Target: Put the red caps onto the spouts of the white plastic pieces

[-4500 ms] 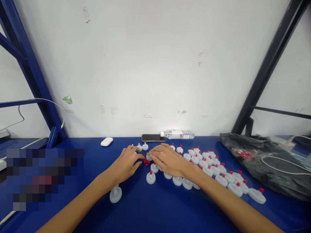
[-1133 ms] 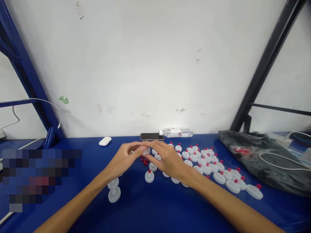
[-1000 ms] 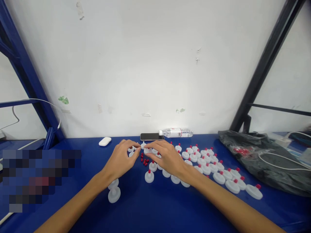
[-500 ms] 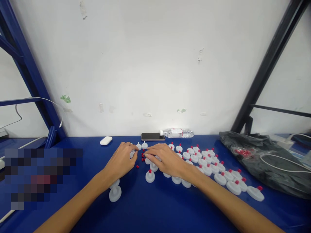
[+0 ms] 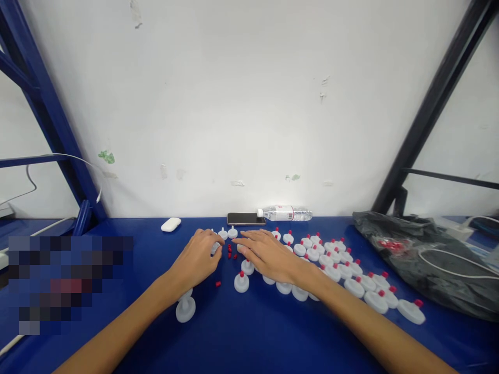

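Observation:
My left hand (image 5: 200, 256) is curved over the left group of white disc-shaped nozzle caps. Its thumb and fingers are apart, with a bare white nozzle cap (image 5: 215, 247) showing between them; whether they touch it is hard to tell. My right hand (image 5: 268, 253) is open, palm down, fingers reaching left over the right group of nozzle caps. Between the hands lie several small red tips (image 5: 230, 251). A single red tip (image 5: 218, 284) rests nearer me. In front of my right hand stands a red-tipped nozzle cap (image 5: 241, 282). A bare nozzle cap (image 5: 185, 310) sits below my left wrist.
Many red-tipped nozzle caps (image 5: 354, 286) spread across the right side. Along the wall lie a phone (image 5: 246, 219), a water bottle (image 5: 286, 213) and a white case (image 5: 171, 224). At right, a black plastic bag (image 5: 440, 283) carries a cable and a clear packet of red tips (image 5: 393, 245).
The single red tip has shifted toward me and slightly left. The red tips between my hands have spread a little. A white cap beside my right thumb is out of sight now.

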`<state>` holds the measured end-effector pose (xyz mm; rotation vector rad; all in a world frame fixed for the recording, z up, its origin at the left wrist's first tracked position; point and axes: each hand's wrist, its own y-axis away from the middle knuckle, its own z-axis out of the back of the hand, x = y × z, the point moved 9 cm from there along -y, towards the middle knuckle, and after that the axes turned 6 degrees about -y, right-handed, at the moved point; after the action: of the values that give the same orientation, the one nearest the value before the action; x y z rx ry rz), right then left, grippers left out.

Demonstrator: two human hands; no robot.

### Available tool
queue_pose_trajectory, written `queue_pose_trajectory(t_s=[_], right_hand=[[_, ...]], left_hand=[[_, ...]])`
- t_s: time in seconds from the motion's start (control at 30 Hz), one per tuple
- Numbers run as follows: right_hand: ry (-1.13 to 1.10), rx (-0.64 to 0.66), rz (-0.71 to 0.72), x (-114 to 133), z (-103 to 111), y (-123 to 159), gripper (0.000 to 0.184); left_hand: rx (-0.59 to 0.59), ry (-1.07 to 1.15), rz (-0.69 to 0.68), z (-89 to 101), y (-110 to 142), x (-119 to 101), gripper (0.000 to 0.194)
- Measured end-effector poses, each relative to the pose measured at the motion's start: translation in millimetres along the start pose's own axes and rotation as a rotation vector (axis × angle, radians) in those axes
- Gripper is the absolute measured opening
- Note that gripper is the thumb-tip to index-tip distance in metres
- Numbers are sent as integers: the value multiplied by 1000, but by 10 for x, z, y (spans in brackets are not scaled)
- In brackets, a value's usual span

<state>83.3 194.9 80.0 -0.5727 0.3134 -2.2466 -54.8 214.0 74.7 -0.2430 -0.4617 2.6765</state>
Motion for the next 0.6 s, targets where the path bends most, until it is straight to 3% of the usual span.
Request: queue_pose_trajectory(t_s=[0.1,0.23,0.4,0.6], right_hand=[[-11,-7,-2,33,98,-11,34],[-48,98,55,93,112,-14,10],[-7,129,64,73,110,18,31],[29,147,77,92,76,22,20]], left_hand=[[-6,2,2,24,7,-20,19],[-18,5,-3,58,0,-46,20],[-27,8,-13,77,-17,-72,19],[-18,2,-61,146,2,-153,18]])
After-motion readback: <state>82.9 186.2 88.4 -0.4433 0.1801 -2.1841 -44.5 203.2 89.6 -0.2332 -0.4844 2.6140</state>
